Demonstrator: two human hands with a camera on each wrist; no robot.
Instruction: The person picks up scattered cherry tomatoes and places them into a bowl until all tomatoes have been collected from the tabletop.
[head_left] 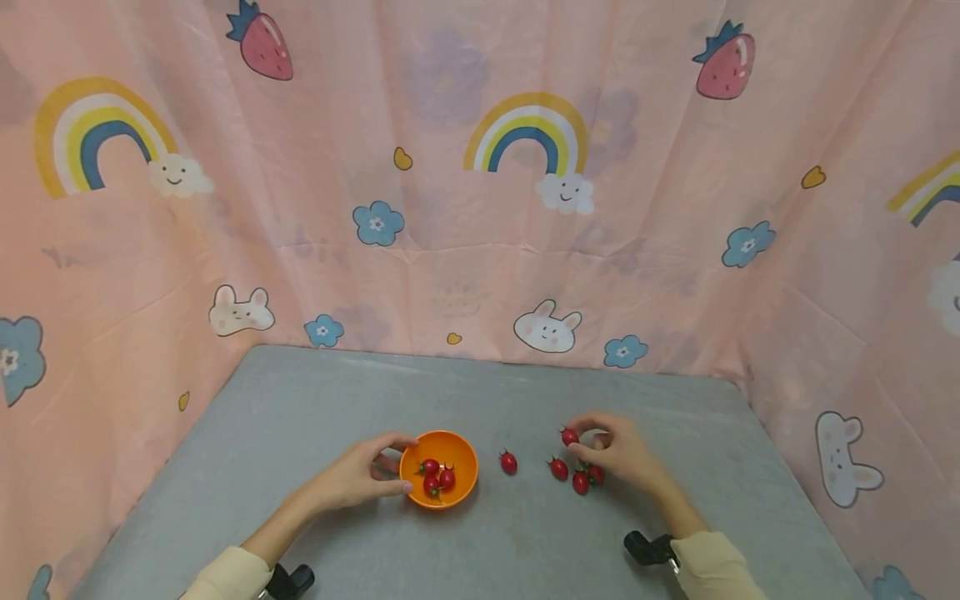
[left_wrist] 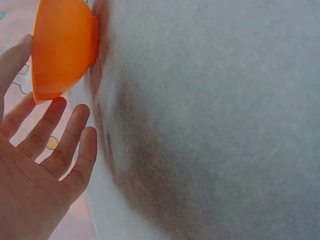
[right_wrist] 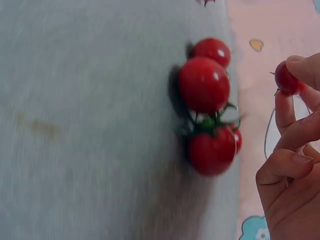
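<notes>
Right hand (head_left: 624, 450) pinches small glossy red oval tomato (head_left: 570, 437), thumb to fingers, near loose tomatoes (head_left: 558, 469). Left hand (head_left: 360, 475) curls thumb and forefinger round smooth orange bowl (head_left: 464, 462) containing three tomatoes (head_left: 447, 478). Advised: light pinch, steady bowl.

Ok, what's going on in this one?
Someone is handling small tomatoes with both hands. The left hand holds the side of an orange bowl, which stands on the grey table with a few tomatoes inside. The right hand pinches one tomato above the table. Below it lies a loose group of tomatoes, and a single tomato lies between that group and the bowl.
</notes>
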